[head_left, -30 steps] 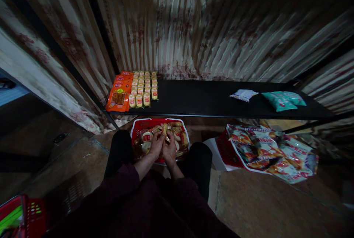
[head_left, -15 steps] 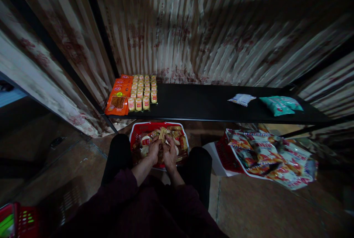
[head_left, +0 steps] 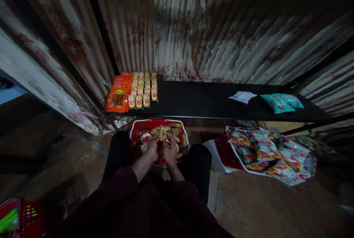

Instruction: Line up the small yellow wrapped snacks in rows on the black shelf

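Observation:
Over a red basket [head_left: 132, 134] with a white rim, between my knees, my left hand [head_left: 151, 151] and my right hand [head_left: 170, 153] are closed on a pale yellow packaged snack [head_left: 163, 132]. Thumbs and fingers grip its near end from both sides; its exact kind is too dim to make out. Beneath and around my hands the basket is filled with more wrapped snacks [head_left: 181, 140], some long and ridged, one round and pale with a red label [head_left: 146, 137].
On the black shelf [head_left: 190, 101] ahead stand orange snack packets [head_left: 117, 96], rows of small yellow wrapped cakes [head_left: 142, 90], a white packet [head_left: 242, 97] and teal bags [head_left: 280, 103]. A second basket [head_left: 228, 153] to the right overflows with chip-like bags [head_left: 267, 147]. Another red basket [head_left: 29, 214] sits lower left.
The snack in my hands has turned, from its ridged side to a broader, blotchy face. My hands stay above the basket; the view has shifted slightly.

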`<state>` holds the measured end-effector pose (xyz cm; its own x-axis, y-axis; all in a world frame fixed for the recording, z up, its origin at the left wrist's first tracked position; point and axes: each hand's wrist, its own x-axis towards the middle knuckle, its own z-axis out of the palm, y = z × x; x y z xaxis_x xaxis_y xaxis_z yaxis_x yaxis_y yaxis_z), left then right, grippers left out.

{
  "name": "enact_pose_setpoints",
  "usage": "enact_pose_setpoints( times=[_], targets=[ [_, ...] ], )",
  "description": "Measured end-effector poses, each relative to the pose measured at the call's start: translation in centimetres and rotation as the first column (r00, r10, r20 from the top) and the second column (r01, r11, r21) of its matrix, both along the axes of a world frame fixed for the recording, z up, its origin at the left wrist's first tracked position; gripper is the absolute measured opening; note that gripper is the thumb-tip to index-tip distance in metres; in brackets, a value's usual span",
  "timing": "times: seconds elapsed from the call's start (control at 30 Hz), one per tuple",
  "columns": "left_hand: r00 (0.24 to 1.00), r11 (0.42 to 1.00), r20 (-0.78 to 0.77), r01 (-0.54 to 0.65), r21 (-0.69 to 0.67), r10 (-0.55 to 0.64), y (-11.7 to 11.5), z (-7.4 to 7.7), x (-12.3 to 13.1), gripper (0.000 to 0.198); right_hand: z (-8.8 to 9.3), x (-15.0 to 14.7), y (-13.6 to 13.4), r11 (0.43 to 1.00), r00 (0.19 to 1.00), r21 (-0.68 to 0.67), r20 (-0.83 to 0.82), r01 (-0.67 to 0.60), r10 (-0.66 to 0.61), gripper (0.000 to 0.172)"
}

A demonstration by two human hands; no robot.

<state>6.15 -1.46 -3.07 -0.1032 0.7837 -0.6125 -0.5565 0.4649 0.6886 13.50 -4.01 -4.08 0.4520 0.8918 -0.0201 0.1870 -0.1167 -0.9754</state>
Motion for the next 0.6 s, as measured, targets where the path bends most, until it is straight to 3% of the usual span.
enact_pose_setpoints(
  times=[0.17,0.37,0.6],
  targets=[
    [0.989,0.994,0.148,0.001,-0.105,0.015,0.0,1.0,0.3,0.012,0.1,-0.2,-0.2,1.0,1.0,0.009,-0.001,-0.016,0.016,0.035],
    [0.973,0.971,0.23,0.03,-0.235,0.025,0.1,1.7,0.3,0.007,1.0,-0.3,-0.4,0.997,0.992,0.059,0.117,-0.045,0.038,0.033],
    [0.951,0.988,0.307,0.001,-0.153,0.046,0.3,2.1,0.5,0.035,1.3,-0.8,-0.5,0.987,0.969,0.142,0.243,-0.076,0.04,0.034]
  ],
)
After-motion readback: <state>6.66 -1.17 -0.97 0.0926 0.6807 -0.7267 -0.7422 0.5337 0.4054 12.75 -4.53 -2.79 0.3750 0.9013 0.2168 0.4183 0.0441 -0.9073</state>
